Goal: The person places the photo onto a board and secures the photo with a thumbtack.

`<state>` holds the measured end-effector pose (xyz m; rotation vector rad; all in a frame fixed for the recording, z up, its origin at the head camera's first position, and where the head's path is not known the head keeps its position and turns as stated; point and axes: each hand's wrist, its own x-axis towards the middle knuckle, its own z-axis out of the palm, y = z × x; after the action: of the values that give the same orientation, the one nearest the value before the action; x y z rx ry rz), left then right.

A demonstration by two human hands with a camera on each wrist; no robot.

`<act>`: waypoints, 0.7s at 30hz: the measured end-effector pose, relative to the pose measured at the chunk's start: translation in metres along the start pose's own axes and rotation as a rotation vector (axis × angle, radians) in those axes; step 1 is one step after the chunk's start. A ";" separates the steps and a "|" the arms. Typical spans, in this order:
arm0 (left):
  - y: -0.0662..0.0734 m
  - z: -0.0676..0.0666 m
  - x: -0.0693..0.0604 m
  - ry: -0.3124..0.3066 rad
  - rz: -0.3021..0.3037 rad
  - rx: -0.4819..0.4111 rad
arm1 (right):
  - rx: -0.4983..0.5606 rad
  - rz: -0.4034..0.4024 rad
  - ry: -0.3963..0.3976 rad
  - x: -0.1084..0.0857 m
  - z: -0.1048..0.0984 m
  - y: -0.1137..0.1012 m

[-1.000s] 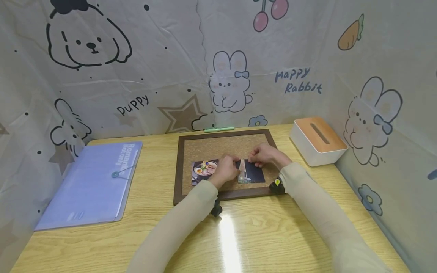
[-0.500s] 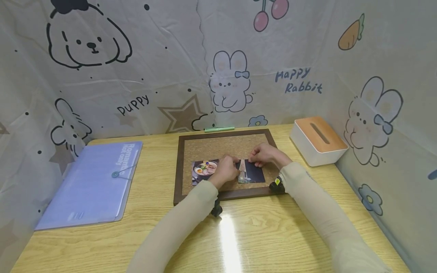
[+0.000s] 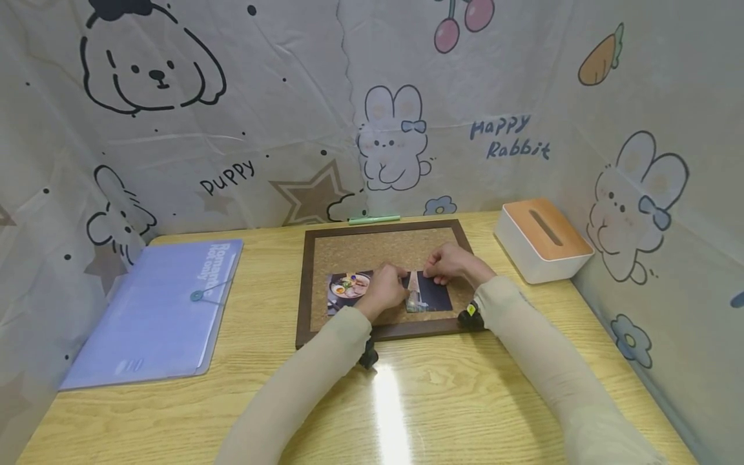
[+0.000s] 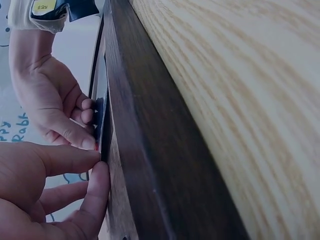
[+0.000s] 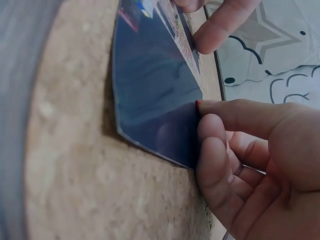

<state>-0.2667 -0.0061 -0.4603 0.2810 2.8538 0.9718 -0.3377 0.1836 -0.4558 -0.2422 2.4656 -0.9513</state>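
A dark photo (image 3: 434,294) with a pale tower-like shape lies on a cork board (image 3: 383,248) in a brown frame. My left hand (image 3: 385,287) pinches its left edge between thumb and forefinger; in the left wrist view these fingertips (image 4: 100,167) meet at the board. My right hand (image 3: 450,263) is at the photo's upper edge. In the right wrist view its fingers close around a small red pushpin (image 5: 198,104), mostly hidden by the fingertips. The photo's lower edge stands slightly off the cork. Left of it, a food photo (image 3: 347,287) lies on the board, partly covered by my left hand.
A green pen (image 3: 374,220) lies behind the board. A white tissue box (image 3: 543,242) with a wooden lid stands at the back right. On the left lies a blue document folder (image 3: 157,316). Printed cloth walls enclose the wooden table (image 3: 325,413) on three sides.
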 end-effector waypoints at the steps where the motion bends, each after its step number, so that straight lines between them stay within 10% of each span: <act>1: 0.000 0.000 0.000 -0.003 0.005 0.002 | -0.006 -0.005 0.004 0.000 0.000 0.000; 21: -0.022 -0.047 -0.013 -0.114 0.000 -0.065 | -0.131 -0.089 0.060 -0.037 -0.027 0.003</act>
<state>-0.2653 -0.0537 -0.4363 0.3189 2.7142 1.0120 -0.3184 0.2134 -0.4265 -0.3754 2.5950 -0.8443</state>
